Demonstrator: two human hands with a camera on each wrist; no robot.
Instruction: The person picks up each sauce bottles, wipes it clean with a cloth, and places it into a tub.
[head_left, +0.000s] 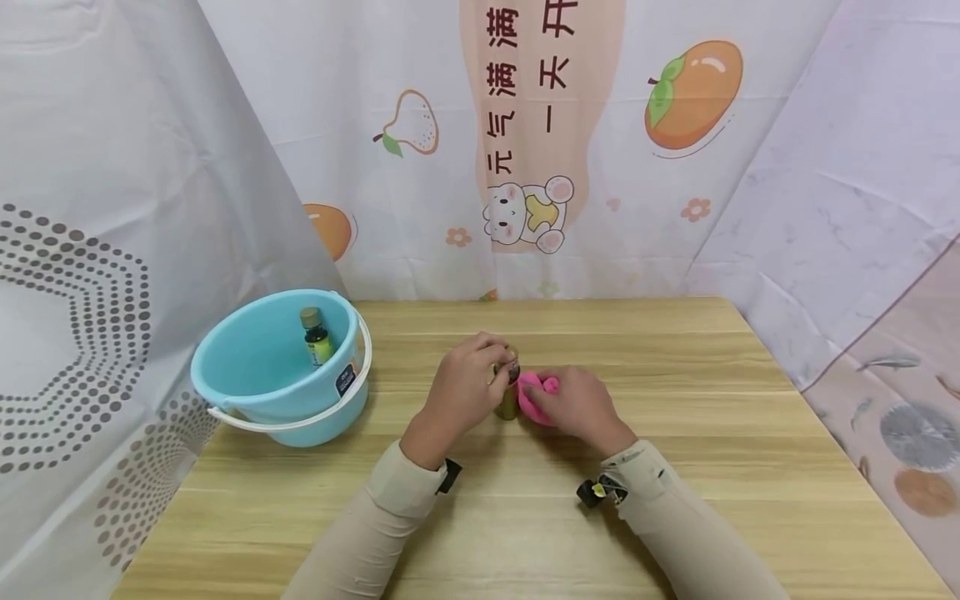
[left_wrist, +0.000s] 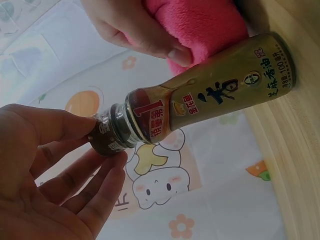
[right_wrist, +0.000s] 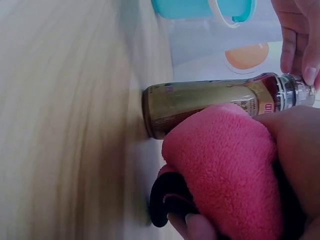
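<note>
An upright sesame oil bottle [head_left: 507,406] with a gold label [left_wrist: 220,90] stands on the wooden table. With thumb and fingertips, my left hand [head_left: 468,383] pinches its brown cap [left_wrist: 106,134]. Bunched in my right hand [head_left: 579,404] is a pink fluffy cloth [right_wrist: 225,160], which lies against the side of the bottle. A dark loop [right_wrist: 167,200] shows by the cloth in the right wrist view, near the curled fingers. Part of the bottle's neck is hidden by my left hand in the head view.
On the left of the table [head_left: 712,358] stands a light blue bucket [head_left: 255,408] with its white handle [head_left: 292,427] hanging over the near side. Inside it leans a small dark bottle [head_left: 318,340] with a yellow-green label. A printed curtain [head_left: 420,200] hangs behind the table.
</note>
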